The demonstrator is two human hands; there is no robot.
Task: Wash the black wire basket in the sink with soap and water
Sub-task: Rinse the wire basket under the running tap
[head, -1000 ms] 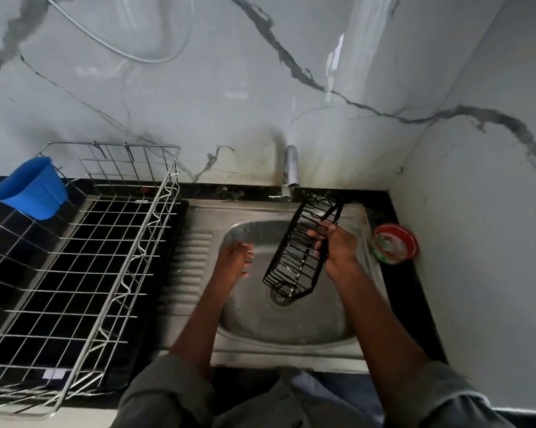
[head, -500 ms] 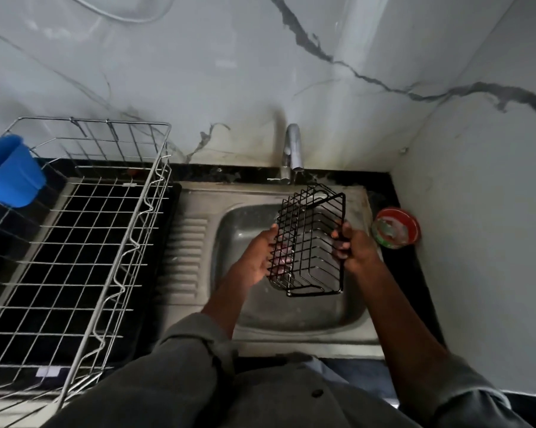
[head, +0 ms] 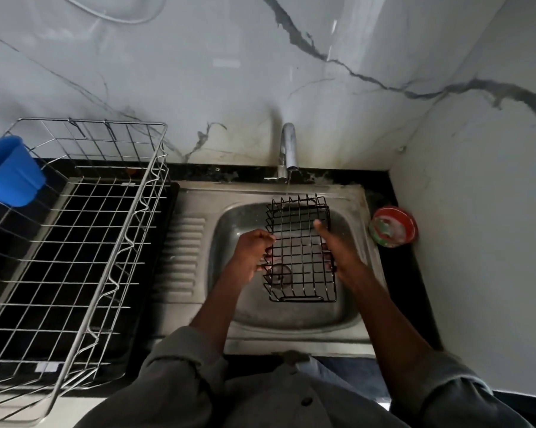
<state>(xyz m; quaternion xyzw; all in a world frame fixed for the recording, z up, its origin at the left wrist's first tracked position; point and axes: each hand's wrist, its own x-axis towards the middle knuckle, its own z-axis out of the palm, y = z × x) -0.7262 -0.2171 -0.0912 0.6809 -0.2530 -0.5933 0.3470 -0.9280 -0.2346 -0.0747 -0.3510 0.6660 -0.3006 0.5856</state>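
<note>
The black wire basket point(head: 300, 248) is held level over the steel sink point(head: 350, 316), its open side up and its far end under the tap point(head: 288, 149). A thin stream of water runs from the tap onto that far end. My left hand point(head: 252, 253) grips the basket's left side, fingers curled through the wires. My right hand point(head: 337, 248) holds the right side, thumb up over the rim and fingers underneath. A red round soap tub point(head: 393, 227) sits on the counter right of the sink.
A large silver wire dish rack point(head: 84, 242) fills the counter to the left, with a blue plastic cup point(head: 9, 171) hung at its far left corner. Marble walls close in behind and on the right. The sink's ribbed drainboard point(head: 183, 257) lies between rack and bowl.
The basket went from tilted on end in my right hand to flat and level. My left hand took hold of its left side, and it now sits under the tap's stream.
</note>
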